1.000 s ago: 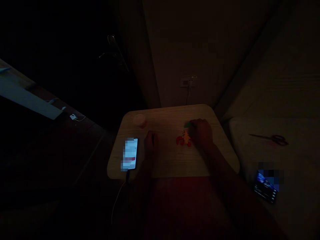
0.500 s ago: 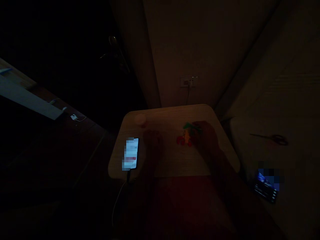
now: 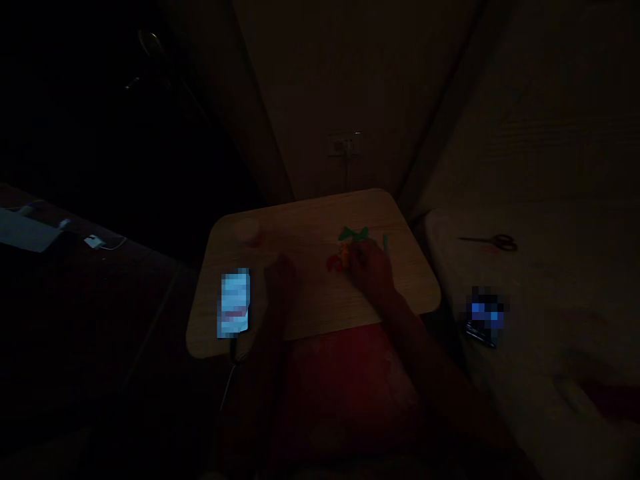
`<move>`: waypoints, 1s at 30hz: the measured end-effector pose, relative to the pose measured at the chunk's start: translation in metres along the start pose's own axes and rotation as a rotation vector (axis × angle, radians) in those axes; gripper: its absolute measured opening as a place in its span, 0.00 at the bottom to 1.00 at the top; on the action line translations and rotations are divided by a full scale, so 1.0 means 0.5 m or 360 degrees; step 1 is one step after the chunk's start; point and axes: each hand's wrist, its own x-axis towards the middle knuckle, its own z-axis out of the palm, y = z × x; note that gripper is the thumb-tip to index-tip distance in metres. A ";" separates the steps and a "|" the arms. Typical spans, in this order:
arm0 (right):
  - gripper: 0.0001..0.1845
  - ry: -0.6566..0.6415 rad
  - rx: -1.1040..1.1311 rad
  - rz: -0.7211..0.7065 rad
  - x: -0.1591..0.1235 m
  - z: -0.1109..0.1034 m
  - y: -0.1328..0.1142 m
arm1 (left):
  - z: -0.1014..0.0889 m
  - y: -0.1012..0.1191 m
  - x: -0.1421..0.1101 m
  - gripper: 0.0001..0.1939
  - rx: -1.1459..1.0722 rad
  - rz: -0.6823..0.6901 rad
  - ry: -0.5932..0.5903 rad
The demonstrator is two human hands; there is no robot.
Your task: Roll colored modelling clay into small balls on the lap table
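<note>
The scene is very dark. My right hand (image 3: 371, 268) is over the right half of a small wooden table (image 3: 310, 313), its fingers curled and closed against small orange pieces (image 3: 345, 255). Whatever those fingers pinch is hidden. Just beyond them lie green pieces (image 3: 354, 233), and red pieces (image 3: 334, 263) lie to their left. A thin green strip (image 3: 385, 244) rests right of the hand. My left hand (image 3: 280, 275) hovers or rests near the table's middle with fingers curled in; its contents cannot be made out.
A lit phone (image 3: 234, 303) with a cable lies at the table's left. Behind it stands a pale round container (image 3: 249, 231). To the right, another surface holds scissors (image 3: 493, 241) and a second lit phone (image 3: 485, 320). A wall socket (image 3: 344, 143) with a plugged cable is behind.
The view has shifted, moving everything left in the picture. My right hand has moved from the green pieces toward the orange ones, leaving the green pieces exposed. My left hand stays curled.
</note>
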 end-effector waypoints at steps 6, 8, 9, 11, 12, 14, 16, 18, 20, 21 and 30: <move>0.09 0.0166 0.0162 0.0000 -0.008 0.009 0.011 | 0.017 0.070 -0.014 0.34 -0.0935 -0.0656 -0.0290; 0.09 0.0230 0.0202 0.0004 -0.011 0.011 0.013 | 0.013 0.099 -0.017 0.30 -0.1287 -0.0796 -0.0356; 0.08 0.0247 0.0217 0.0003 -0.012 0.011 0.015 | 0.010 0.111 -0.019 0.27 -0.1422 -0.0863 -0.0358; 0.08 0.0253 0.0232 0.0005 -0.013 0.012 0.017 | 0.005 0.127 -0.022 0.22 -0.1611 -0.1006 -0.0284; 0.08 0.0260 0.0232 0.0005 -0.014 0.012 0.018 | 0.003 0.132 -0.023 0.20 -0.1670 -0.1057 -0.0261; 0.09 0.0271 0.0238 -0.0007 -0.015 0.010 0.016 | 0.001 0.133 -0.025 0.18 -0.1736 -0.1088 -0.0232; 0.09 0.0275 0.0257 -0.0048 -0.016 0.006 0.008 | 0.001 0.127 -0.025 0.18 -0.1758 -0.1022 -0.0273; 0.08 0.0253 0.0289 -0.0130 -0.016 0.001 -0.009 | 0.000 0.116 -0.026 0.15 -0.1723 -0.0909 -0.0337; 0.07 0.0165 0.0327 -0.0262 -0.015 -0.001 -0.036 | 0.000 0.105 -0.028 0.08 -0.1620 -0.0809 -0.0414; 0.07 0.0085 0.0327 -0.0339 -0.014 0.000 -0.050 | 0.000 0.100 -0.029 0.04 -0.1546 -0.0774 -0.0444; 0.12 -0.0322 0.0070 -0.0674 -0.005 0.045 -0.099 | -0.005 0.080 -0.049 0.18 -0.1085 -0.0731 -0.0706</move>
